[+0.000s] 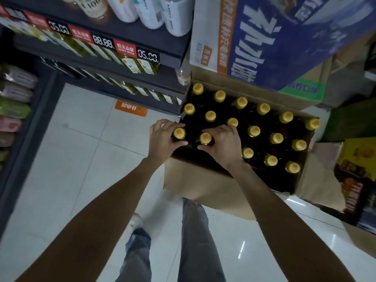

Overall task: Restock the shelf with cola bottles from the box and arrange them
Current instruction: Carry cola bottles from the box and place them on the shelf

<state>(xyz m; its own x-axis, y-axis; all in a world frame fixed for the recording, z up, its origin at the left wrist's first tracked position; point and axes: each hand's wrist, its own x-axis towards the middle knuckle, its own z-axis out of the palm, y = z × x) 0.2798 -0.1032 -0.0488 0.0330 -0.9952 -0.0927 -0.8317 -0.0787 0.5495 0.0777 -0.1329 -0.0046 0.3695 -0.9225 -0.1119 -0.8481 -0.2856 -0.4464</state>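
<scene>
An open cardboard box [205,186] on the floor holds several dark cola bottles with yellow caps. My left hand [162,139] grips the neck of the bottle with the yellow cap [179,133] at the box's near left corner. My right hand [223,145] curls round the neck of the neighbouring bottle [205,138]. Both bottles stand upright in the box. The shelf [114,64] runs along the upper left, its rows holding yellow-green bottles behind price tags.
A large blue and white carton [264,37] is stacked behind the box, over a brown carton. More cartons [354,159] crowd the right side. Another rack of packaged goods [14,98] stands at the left. My legs are on the white tiled floor [81,149] between them.
</scene>
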